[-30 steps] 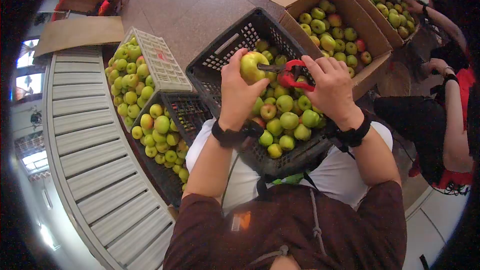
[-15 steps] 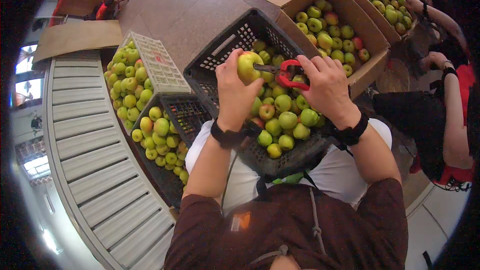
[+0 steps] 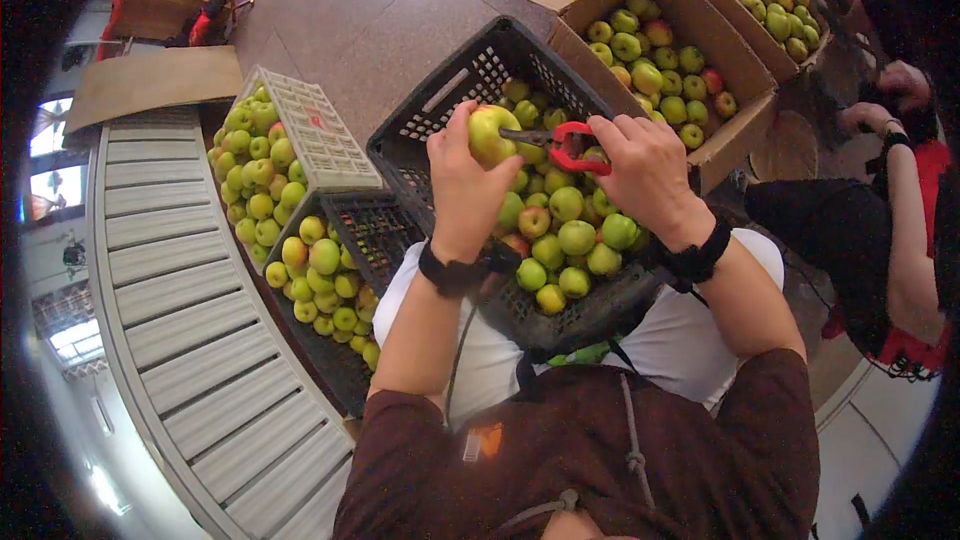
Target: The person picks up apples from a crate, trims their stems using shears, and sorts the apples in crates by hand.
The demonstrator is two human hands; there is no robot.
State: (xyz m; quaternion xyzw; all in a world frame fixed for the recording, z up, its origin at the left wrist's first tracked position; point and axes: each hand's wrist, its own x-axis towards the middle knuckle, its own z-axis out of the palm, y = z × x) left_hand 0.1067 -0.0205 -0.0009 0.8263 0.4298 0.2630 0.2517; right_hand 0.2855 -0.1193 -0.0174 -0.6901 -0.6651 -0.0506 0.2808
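Note:
My left hand [image 3: 468,185] holds a yellow-green apple [image 3: 492,136] between thumb and fingers, above the black crate. In my right hand [image 3: 648,172] are red-handled clippers [image 3: 580,148], their dark blades pointing left with the tips at the apple's stem side. Whether the tips touch the apple is hard to tell. Below both hands, the black plastic crate [image 3: 432,90] stands tilted between my legs with many green and reddish apples [image 3: 577,238] in it.
On the left are a white crate [image 3: 318,130] and a black crate [image 3: 375,220] of apples beside a slatted roller conveyor [image 3: 200,320]. Cardboard boxes [image 3: 725,45] of apples stand at the upper right. A co-worker's arm [image 3: 908,250] shows at the far right.
The apple, clippers and both my hands have shifted slightly left. At the right, the co-worker's upper hand has moved from the far box down towards their other hand.

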